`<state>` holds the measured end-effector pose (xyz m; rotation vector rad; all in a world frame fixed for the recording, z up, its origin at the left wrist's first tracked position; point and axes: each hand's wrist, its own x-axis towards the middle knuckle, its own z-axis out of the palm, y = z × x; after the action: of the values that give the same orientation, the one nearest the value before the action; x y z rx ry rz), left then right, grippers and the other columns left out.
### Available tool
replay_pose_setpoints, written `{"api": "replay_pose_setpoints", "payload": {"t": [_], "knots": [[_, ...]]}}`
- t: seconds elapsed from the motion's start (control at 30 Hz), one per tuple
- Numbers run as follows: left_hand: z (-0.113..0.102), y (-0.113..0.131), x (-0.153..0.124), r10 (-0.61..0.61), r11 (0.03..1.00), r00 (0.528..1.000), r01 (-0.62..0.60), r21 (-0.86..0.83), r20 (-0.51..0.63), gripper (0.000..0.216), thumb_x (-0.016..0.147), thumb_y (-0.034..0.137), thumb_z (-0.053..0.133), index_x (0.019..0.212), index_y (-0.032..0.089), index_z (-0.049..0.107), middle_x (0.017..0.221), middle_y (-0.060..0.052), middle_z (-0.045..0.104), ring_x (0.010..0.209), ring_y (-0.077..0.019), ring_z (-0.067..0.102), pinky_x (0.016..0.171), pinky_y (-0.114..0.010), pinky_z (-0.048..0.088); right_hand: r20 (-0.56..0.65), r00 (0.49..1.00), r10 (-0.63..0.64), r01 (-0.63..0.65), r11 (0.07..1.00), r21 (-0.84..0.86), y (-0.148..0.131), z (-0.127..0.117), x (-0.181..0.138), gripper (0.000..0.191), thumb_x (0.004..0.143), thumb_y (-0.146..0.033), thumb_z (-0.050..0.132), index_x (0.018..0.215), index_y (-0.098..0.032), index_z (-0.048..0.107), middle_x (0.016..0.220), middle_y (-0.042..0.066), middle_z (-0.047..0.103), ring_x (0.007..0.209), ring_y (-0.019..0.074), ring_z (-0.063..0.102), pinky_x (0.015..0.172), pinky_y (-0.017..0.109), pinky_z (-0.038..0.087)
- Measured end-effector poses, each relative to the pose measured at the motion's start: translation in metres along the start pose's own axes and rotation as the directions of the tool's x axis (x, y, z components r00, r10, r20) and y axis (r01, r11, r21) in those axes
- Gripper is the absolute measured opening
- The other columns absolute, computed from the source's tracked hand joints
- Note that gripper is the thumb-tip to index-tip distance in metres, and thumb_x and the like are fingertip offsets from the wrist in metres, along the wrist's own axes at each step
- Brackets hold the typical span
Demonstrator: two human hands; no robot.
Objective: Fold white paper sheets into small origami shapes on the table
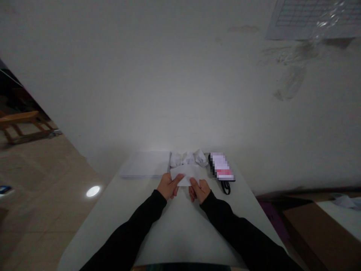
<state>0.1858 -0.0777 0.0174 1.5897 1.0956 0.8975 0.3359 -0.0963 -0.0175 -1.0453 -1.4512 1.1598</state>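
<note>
Both hands hold one folded white sheet of paper point(187, 174) above a white table point(180, 229). My left hand point(168, 186) pinches the sheet's left edge, fingers closed. My right hand point(199, 190) grips its lower right part, thumb on top. Both arms wear black sleeves. Just behind the sheet lie crumpled white paper pieces point(188, 158). A flat stack of white paper point(146, 165) rests at the table's far left.
A blurred card with a black lanyard point(222, 171) lies at the far right of the table. A white wall rises right behind the table. A wooden bench point(22, 124) stands far left on the tiled floor. Brown cardboard point(318, 226) sits to the right.
</note>
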Motion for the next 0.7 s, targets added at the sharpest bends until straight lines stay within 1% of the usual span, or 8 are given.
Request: {"api": "replay_pose_setpoints", "payload": {"t": [0.07, 0.17, 0.27, 0.37, 0.43, 0.5, 0.63, 0.7], "knots": [[-0.004, -0.003, 0.001, 0.004, 1.0, 0.999, -0.004, 0.013, -0.035, 0.065, 0.083, 0.057, 0.03, 0.031, 0.017, 0.036, 0.023, 0.003, 0.032, 0.02, -0.0055, 0.03, 0.026, -0.018, 0.023, -0.014, 1.0, 0.008, -0.008, 1.0, 0.02, 0.0, 0.001, -0.001, 0.063, 0.08, -0.064, 0.032, 0.036, -0.019, 0.04, 0.028, -0.004, 0.036, 0.025, 0.0069, 0.039, 0.03, 0.018, 0.028], [-0.008, -0.007, 0.003, 0.079, 0.997, 0.978, -0.08, 0.007, -0.192, 0.054, 0.084, 0.053, 0.034, 0.049, 0.015, 0.052, 0.03, 0.004, 0.04, 0.025, -0.0071, 0.037, 0.029, -0.018, 0.027, -0.016, 1.0, 0.015, -0.015, 1.0, -0.006, 0.002, -0.001, -0.002, 0.064, 0.081, -0.063, 0.033, 0.034, -0.019, 0.038, 0.028, -0.004, 0.037, 0.025, 0.0066, 0.039, 0.03, 0.018, 0.027], [-0.01, -0.005, 0.002, 0.216, 0.976, 0.901, -0.191, 0.103, -0.376, 0.032, 0.08, 0.044, 0.049, 0.076, 0.015, 0.063, 0.04, 0.006, 0.047, 0.033, -0.0075, 0.041, 0.034, -0.018, 0.032, -0.005, 1.0, 0.01, -0.01, 1.0, -0.022, 0.004, -0.001, -0.003, 0.063, 0.082, -0.06, 0.035, 0.033, -0.019, 0.039, 0.027, -0.003, 0.038, 0.026, 0.0065, 0.04, 0.032, 0.018, 0.03], [-0.009, 0.0, -0.002, 0.287, 0.957, 0.826, -0.232, 0.172, -0.485, 0.03, 0.079, 0.039, 0.051, 0.084, 0.015, 0.067, 0.052, 0.003, 0.055, 0.041, -0.008, 0.046, 0.04, -0.018, 0.037, -0.006, 1.0, 0.016, -0.016, 0.999, 0.031, 0.003, -0.001, -0.003, 0.063, 0.082, -0.06, 0.035, 0.035, -0.018, 0.041, 0.028, -0.003, 0.039, 0.026, 0.0071, 0.042, 0.032, 0.018, 0.03], [-0.008, 0.005, -0.006, 0.309, 0.951, 0.815, -0.256, 0.174, -0.489, 0.031, 0.08, 0.038, 0.049, 0.084, 0.014, 0.068, 0.056, 0.002, 0.056, 0.046, -0.0082, 0.048, 0.043, -0.018, 0.039, -0.017, 1.0, 0.015, -0.014, 0.999, 0.05, 0.0, -0.001, -0.003, 0.062, 0.082, -0.059, 0.035, 0.036, -0.018, 0.044, 0.029, -0.002, 0.041, 0.027, 0.0071, 0.042, 0.032, 0.018, 0.03], [-0.005, 0.011, -0.012, 0.304, 0.953, 0.839, -0.271, 0.138, -0.45, 0.031, 0.08, 0.037, 0.049, 0.09, 0.013, 0.067, 0.056, 0.002, 0.053, 0.046, -0.0073, 0.047, 0.042, -0.017, 0.039, -0.051, 0.999, 0.015, -0.012, 0.998, 0.057, -0.005, -0.001, -0.004, 0.061, 0.081, -0.06, 0.036, 0.039, -0.017, 0.047, 0.029, -0.001, 0.044, 0.027, 0.0069, 0.041, 0.032, 0.018, 0.03], [0.007, 0.015, -0.038, 0.27, 0.96, 0.885, -0.276, 0.039, -0.378, 0.054, 0.073, 0.034, 0.06, 0.123, 0.018, 0.044, 0.069, 0.003, 0.06, 0.052, -0.008, 0.053, 0.044, -0.017, 0.045, -0.065, 0.998, 0.006, -0.001, 0.997, 0.076, -0.013, 0.004, -0.011, 0.061, 0.08, -0.063, 0.035, 0.043, -0.016, 0.05, 0.033, 0.001, 0.05, 0.028, 0.0078, 0.041, 0.032, 0.02, 0.032], [0.014, 0.011, -0.055, 0.274, 0.959, 0.873, -0.279, 0.05, -0.402, 0.041, 0.075, 0.033, 0.058, 0.113, 0.018, 0.051, 0.082, -0.001, 0.064, 0.063, -0.0106, 0.059, 0.051, -0.019, 0.05, -0.01, 1.0, -0.006, 0.006, 0.998, 0.058, -0.015, 0.008, -0.019, 0.061, 0.08, -0.061, 0.034, 0.043, -0.016, 0.051, 0.035, 0.001, 0.051, 0.029, 0.0084, 0.042, 0.033, 0.02, 0.033]]}}
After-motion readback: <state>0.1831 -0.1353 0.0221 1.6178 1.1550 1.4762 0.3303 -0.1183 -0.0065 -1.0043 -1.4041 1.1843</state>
